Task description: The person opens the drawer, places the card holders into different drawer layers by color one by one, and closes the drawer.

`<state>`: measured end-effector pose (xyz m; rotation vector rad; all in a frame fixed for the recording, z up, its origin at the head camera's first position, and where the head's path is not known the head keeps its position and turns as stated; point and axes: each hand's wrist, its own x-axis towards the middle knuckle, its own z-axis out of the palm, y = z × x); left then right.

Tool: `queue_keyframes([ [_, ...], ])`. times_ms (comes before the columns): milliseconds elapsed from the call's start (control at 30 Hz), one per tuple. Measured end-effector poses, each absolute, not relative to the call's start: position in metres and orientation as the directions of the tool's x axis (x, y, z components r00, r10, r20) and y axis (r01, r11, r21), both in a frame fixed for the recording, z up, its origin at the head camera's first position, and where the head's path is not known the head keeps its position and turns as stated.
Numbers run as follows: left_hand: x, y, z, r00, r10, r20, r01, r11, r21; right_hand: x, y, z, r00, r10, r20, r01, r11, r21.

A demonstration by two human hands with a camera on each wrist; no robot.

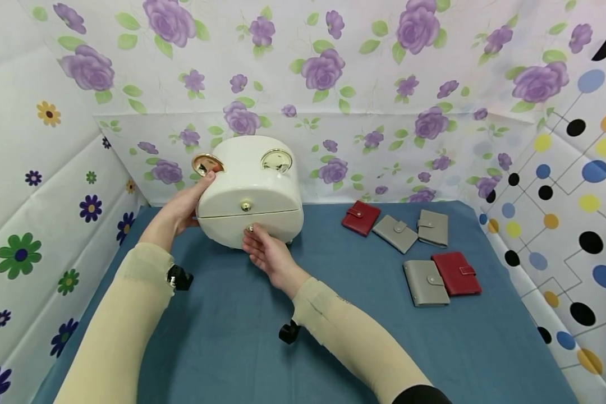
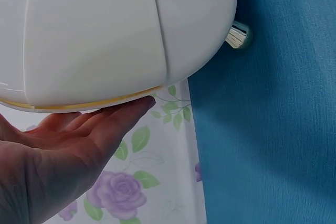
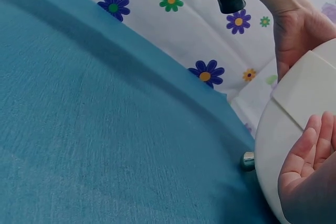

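Observation:
A glossy white rounded box (image 1: 247, 185) with a horizontal seam across its front stands near the back of the table. One gold knob (image 1: 246, 206) sits above the seam, and gold oval rings (image 1: 276, 160) rise at its upper left and right. My left hand (image 1: 184, 205) rests along the box's left side, the thumb near the left ring. In the left wrist view its extended fingers (image 2: 113, 124) touch the box wall. At the front, my right hand (image 1: 272, 255) pinches the lower knob (image 1: 251, 228) between thumb and index finger, the other fingers loosely bent below.
To the right lie several small snap-strap wallets: red ones (image 1: 361, 217) (image 1: 457, 274) and grey ones (image 1: 395, 233) (image 1: 432, 228) (image 1: 426, 283). A blue cloth (image 1: 333, 336) covers the table. Flowered sheeting (image 1: 323, 112) rises right behind the box, with patterned walls at both sides.

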<state>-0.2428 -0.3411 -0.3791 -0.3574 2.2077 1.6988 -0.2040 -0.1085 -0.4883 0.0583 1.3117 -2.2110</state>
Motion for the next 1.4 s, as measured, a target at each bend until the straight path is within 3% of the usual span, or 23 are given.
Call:
queue_keyframes([
  [1033, -0.243, -0.342, -0.381, -0.922, 0.004, -0.388, -0.37, 0.292, 0.882, -0.175, -0.092, -0.489, -0.813, -0.469, -0.345, 0.514, -0.301, -0.803],
  [1400, -0.241, -0.342, -0.38, -0.922, -0.017, -0.386, -0.375, 0.277, 0.884, -0.162, -0.081, -0.489, -0.766, -0.538, -0.353, 0.537, -0.232, -0.811],
])
